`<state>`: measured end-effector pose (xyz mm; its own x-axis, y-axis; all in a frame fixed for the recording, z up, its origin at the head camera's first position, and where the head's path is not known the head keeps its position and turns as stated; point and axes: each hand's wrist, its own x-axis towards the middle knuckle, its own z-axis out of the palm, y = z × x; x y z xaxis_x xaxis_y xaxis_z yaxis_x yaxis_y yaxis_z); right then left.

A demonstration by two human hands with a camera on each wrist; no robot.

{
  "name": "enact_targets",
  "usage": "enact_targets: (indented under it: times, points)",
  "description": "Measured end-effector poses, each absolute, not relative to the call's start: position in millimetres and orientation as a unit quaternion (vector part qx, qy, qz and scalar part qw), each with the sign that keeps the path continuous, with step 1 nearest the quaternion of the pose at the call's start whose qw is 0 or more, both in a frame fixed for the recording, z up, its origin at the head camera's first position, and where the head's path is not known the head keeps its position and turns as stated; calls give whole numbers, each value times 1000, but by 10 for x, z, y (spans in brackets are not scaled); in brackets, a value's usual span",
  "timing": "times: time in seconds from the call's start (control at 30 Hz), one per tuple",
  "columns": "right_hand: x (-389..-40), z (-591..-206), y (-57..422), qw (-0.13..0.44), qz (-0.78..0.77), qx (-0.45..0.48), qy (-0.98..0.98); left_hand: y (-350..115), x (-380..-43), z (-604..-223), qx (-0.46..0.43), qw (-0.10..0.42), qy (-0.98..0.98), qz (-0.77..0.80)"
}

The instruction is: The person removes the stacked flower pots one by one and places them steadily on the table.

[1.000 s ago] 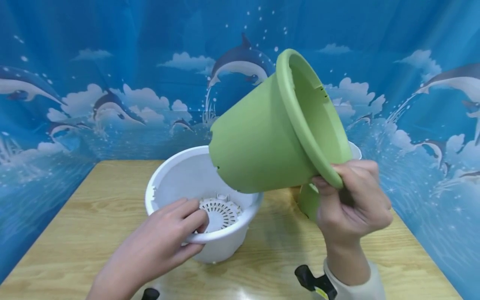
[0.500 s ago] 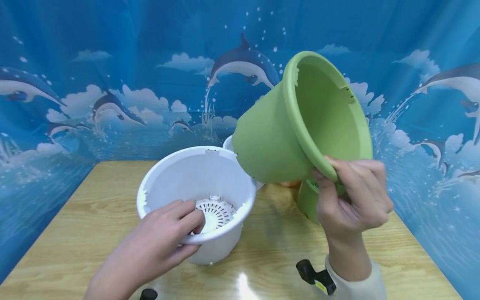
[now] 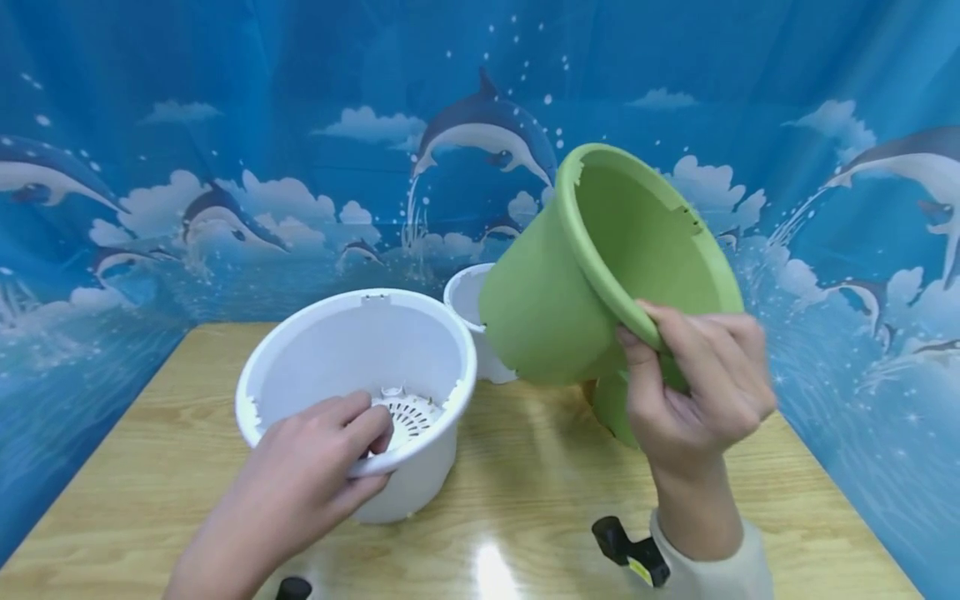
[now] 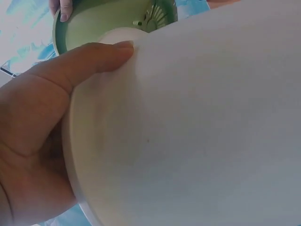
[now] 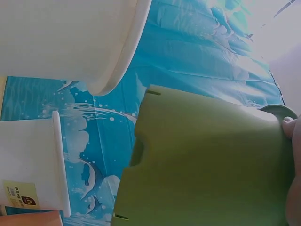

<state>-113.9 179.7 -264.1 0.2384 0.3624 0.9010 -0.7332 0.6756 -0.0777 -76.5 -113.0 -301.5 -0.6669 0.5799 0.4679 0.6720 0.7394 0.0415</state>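
Observation:
My left hand (image 3: pixel 303 467) grips the near rim of a large white plastic flowerpot (image 3: pixel 337 350), thumb outside and fingers curled inside. A slotted drainage base (image 3: pixel 408 417) shows at the bottom of this pot, which leans with its mouth toward me. With my right hand (image 3: pixel 697 387) I pinch the rim of a large green flowerpot (image 3: pixel 547 292), held up and tilted, its mouth facing right and toward me. Notches along the bottom edge of the green flowerpot (image 5: pixel 207 155) show in the right wrist view.
Behind the held pots stands a smaller white pot (image 3: pixel 491 354), with a label (image 5: pixel 20 194) in the right wrist view. A smaller green pot (image 3: pixel 615 408) sits behind my right hand. Part of an orange pot (image 5: pixel 33 219) shows low left. A dolphin-print curtain (image 3: pixel 300 125) borders the wooden table (image 3: pixel 525 500).
My left hand has moved left with the white flowerpot, baring the smaller white pot behind. The green flowerpot has swung its mouth further toward me, then come down a little.

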Motion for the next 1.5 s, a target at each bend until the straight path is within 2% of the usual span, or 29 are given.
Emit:
enact_targets:
  times: [0.33,1.17,1.5]
  points:
    - [-1159,-2687,1808,738,344,215,-540,-1149,-743,-2998,-313,192,-925,-95]
    - [-1075,-2760,1926,550,240,284,-747,-1110,-715,-3020,-274,203,-935,-100]
    - [-1070,-2778,1928,501,197,302,-787,-1108,-717,-3023,-275,210,-934,-93]
